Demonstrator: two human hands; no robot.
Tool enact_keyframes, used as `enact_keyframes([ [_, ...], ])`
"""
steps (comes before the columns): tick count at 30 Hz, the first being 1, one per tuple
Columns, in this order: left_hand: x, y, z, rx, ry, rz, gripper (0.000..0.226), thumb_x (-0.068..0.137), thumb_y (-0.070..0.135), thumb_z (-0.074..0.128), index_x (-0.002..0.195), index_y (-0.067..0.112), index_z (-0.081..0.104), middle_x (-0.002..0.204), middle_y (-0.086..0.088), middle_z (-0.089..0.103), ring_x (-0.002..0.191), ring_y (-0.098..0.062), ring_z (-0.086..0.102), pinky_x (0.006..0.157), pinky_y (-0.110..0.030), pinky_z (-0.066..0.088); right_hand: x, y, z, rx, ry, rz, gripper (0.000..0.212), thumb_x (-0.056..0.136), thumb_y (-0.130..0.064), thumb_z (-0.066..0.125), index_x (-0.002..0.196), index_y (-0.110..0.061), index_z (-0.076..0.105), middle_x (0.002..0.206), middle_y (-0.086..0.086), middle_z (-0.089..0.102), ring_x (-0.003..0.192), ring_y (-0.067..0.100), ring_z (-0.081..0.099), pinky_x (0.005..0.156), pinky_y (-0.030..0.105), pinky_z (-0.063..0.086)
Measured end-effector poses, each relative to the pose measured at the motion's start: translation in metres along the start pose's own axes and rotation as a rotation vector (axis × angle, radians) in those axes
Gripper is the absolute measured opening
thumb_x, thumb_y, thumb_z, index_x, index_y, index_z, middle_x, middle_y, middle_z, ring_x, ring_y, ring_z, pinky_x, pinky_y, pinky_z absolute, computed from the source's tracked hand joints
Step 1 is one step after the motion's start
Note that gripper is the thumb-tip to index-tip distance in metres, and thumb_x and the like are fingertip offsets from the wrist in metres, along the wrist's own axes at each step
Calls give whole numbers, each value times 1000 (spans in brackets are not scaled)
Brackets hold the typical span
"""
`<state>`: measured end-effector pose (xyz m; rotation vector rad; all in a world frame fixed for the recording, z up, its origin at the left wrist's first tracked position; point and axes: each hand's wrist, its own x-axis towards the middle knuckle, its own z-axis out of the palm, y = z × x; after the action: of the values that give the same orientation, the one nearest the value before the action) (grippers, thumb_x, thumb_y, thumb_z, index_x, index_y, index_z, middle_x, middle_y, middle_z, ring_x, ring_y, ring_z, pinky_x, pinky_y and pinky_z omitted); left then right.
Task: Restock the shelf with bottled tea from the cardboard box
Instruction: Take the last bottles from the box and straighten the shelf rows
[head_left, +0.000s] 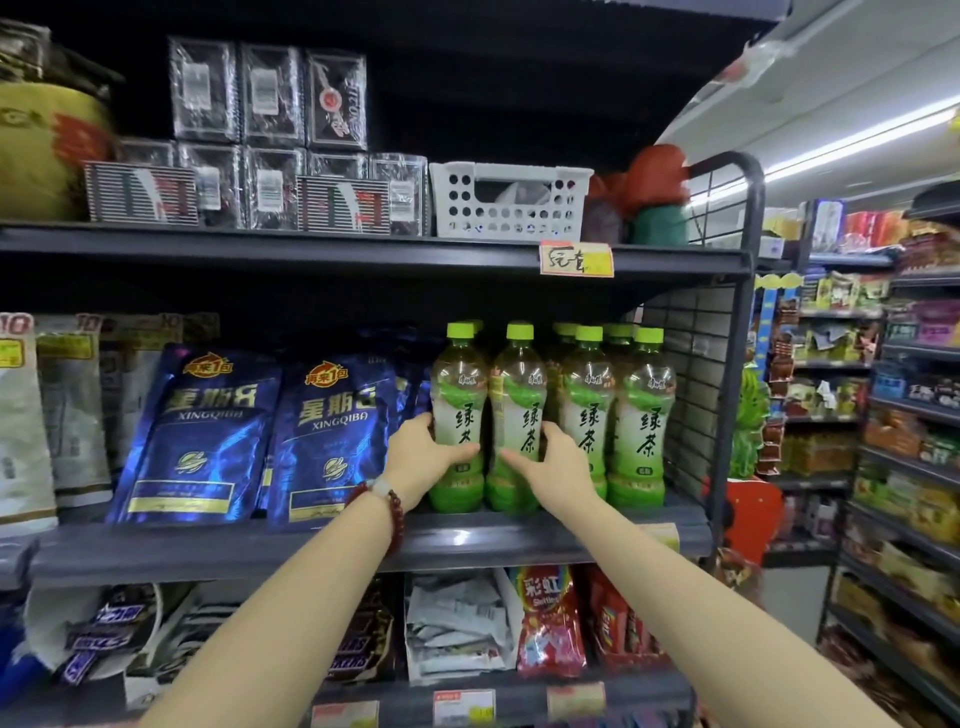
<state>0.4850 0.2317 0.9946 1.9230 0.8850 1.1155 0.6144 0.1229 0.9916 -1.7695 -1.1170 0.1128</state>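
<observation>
Several green tea bottles with lime caps stand upright in rows at the right end of the middle shelf (467, 540). My left hand (421, 457), a red bead bracelet on its wrist, grips the front-left bottle (457, 395) around its label. My right hand (556, 457) holds the neighbouring bottle (519, 395) from its right side, fingers between it and a third front bottle (589, 415). A fourth front bottle (644, 415) stands by the wire side panel. Both held bottles rest on the shelf. The cardboard box is out of view.
Blue foil snack bags (332, 436) lean directly left of the bottles. A wire grid panel (696, 389) closes the shelf's right end. A white perforated basket (509, 200) sits on the shelf above. Candy packs fill the shelf below; an aisle with more shelves lies to the right.
</observation>
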Motion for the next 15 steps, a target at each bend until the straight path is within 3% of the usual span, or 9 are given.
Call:
enact_keyframes([
  [2,4,-1,-8,-59,-127,-19,44,69,21,80,108,18,59,94,10,67,79,0,61,57,-9,48,-1,1,-4,-13,-42,0,82,86,-38,64,148,-8,21,152,12,34,139,28,33,108,36,34],
  [6,7,0,-21,-96,-274,-50,29,69,22,81,87,30,59,83,17,67,70,8,65,53,-9,49,-3,5,-12,-12,-113,-17,80,88,-40,60,149,-10,17,155,9,27,142,24,28,111,34,29],
  [12,0,-6,-15,-193,-159,-56,47,68,18,81,94,35,47,84,15,62,70,2,64,46,-8,47,-3,3,-12,-12,-116,-9,80,88,-40,61,149,-10,19,154,10,30,140,26,31,111,37,31],
  [15,-5,-6,-15,-198,-152,-51,45,69,19,81,98,33,49,86,13,61,78,-1,61,52,-11,48,-5,3,-14,-14,-124,-10,79,88,-39,60,149,-9,18,155,11,28,141,26,30,111,37,30],
])
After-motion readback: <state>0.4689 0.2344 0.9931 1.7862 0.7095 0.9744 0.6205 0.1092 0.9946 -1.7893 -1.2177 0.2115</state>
